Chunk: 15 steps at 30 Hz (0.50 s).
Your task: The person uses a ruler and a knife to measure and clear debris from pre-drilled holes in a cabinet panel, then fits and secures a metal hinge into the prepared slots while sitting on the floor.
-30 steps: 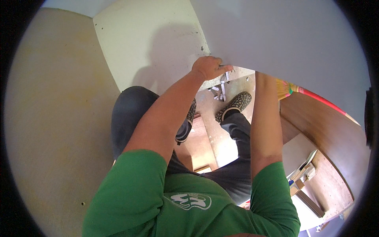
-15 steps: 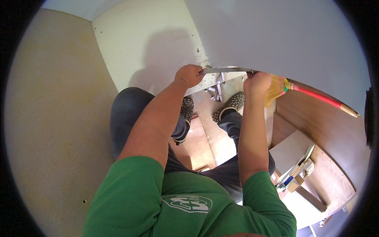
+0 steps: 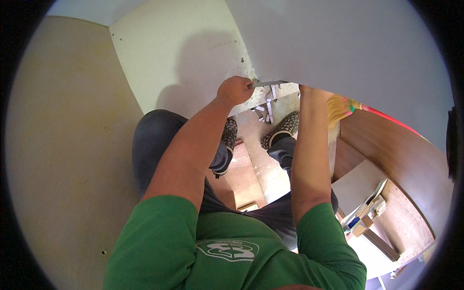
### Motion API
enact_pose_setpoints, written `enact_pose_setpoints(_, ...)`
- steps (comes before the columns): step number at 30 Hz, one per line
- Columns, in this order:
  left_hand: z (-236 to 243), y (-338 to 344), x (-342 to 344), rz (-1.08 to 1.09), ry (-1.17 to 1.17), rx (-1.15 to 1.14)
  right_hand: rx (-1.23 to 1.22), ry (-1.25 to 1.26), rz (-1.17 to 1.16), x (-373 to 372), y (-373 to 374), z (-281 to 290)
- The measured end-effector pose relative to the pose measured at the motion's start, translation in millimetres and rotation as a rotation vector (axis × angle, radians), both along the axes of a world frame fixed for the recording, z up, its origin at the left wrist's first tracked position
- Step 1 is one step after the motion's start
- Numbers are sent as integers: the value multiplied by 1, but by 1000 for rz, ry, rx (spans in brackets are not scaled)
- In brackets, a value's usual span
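green short-sleeved shirt (image 3: 159, 241) | white emblem (image 3: 231, 250) | dark trousers (image 3: 162, 133) | patterned shoes (image 3: 288, 125)

Thin grey flat strip (image 3: 268, 83) runs R from L hand (image 3: 236, 91) to lower edge of big smooth grey panel (image 3: 348, 43); R hand hidden behind same edge, yellow-bristled, red-handled broom (image 3: 338, 111) just R of bare forearm (image 3: 314, 145). Cream flat board (image 3: 159, 48) btwn mottled tan board (image 3: 63, 145) far L & grey panel. Narrow white scraps (image 3: 269, 110) on pale floor (image 3: 249, 126) nr dark patterned shoes (image 3: 285, 126), flat reddish-brown board (image 3: 247, 166) btwn lower legs (image 3: 222, 155), jumbled offcut pile (image 3: 365, 220) low R, past R arm.
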<state>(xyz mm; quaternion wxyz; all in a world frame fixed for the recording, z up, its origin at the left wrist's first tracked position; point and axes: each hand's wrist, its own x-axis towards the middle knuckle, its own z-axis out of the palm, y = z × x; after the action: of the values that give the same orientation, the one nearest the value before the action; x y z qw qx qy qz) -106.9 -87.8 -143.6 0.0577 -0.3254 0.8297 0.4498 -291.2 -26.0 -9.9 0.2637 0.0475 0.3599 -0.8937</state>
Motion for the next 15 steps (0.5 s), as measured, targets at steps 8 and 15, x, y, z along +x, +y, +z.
enact_pose_setpoints(8,-24,4,-14,15,34,-27,-61,16,77,-10,-7,-7)
enact_pose_setpoints(15,17,22,-7,33,276,-104,-101,58,76,-7,13,-18)
